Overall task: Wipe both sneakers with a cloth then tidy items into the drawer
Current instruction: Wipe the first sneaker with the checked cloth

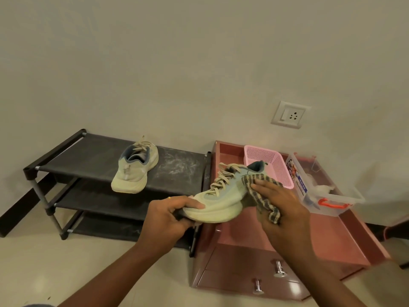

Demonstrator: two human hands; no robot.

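The left hand (168, 218) is clamped on the toe of a pale green sneaker (221, 196), thumb lying along the top of the toe and the fingers curled under the sole. It holds the shoe in the air, toe to the left and heel to the right, laces up. The right hand (281, 204) holds a striped cloth (254, 193). Its fingers lie over the cloth and press it against the sneaker's side near the heel, and a bunched end hangs out below the palm.

The sneaker hangs over the near left part of a pink drawer unit (321, 235) that stands on the floor against the wall. Two drawer fronts, each with a chrome knob (279, 269), face the camera, and both look closed. On the unit's rimmed top stand a pink plastic basket (272, 162) at the back and, just beside it to the right, a clear plastic box (336, 196) with a red latch. The box carries a label (298, 180) with a blue strip of white lettering, too small to read.

The second sneaker (135, 171) rests alone on the dusty top shelf of a black shoe rack (88, 158) left of the drawer unit, well apart from the hands. A white wall socket (290, 115) with a switch sits on the wall above the unit.
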